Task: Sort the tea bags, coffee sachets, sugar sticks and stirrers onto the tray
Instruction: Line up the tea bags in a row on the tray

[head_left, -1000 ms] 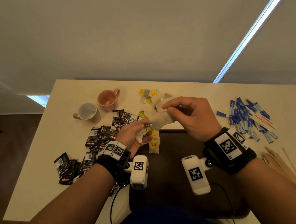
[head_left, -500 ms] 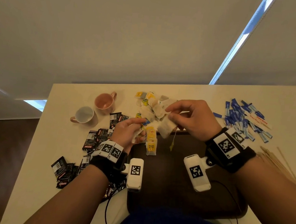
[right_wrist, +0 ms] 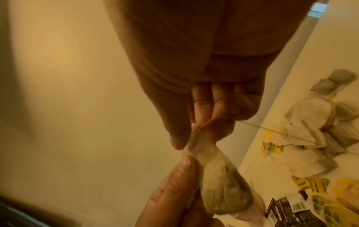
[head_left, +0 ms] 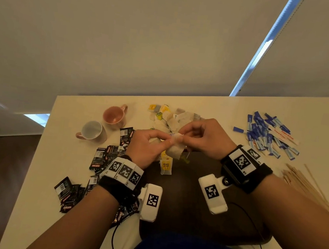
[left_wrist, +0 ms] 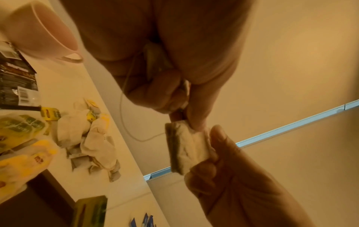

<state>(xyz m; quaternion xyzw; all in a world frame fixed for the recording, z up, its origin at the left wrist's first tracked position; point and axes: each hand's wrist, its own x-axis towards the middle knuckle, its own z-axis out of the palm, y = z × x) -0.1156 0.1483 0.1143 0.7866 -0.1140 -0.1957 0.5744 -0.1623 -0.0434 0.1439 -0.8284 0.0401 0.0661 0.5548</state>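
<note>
Both hands meet above the far edge of the dark tray (head_left: pixel 191 204) and pinch one pale tea bag (head_left: pixel 175 150) between them. My left hand (head_left: pixel 166 141) grips its top corner with thumb and finger (left_wrist: pixel 196 121); something pale with a string is tucked in that palm. My right hand (head_left: pixel 182 135) pinches the bag's top (right_wrist: pixel 187 138). The bag (right_wrist: pixel 219 184) hangs down, its yellow tag dangling. More tea bags (head_left: pixel 172 119) are heaped beyond the hands. One tagged tea bag (head_left: pixel 166 165) lies on the tray.
Black coffee sachets (head_left: pixel 105 156) are strewn at the left, down to the front edge. A pink cup (head_left: pixel 115 115) and a white cup (head_left: pixel 92 131) stand at the far left. Blue sugar sticks (head_left: pixel 266 135) lie at the far right, wooden stirrers (head_left: pixel 305 183) nearer.
The right hand brought the tea bag down and left to the left hand. The left hand rose to meet it and now pinches the bag too.
</note>
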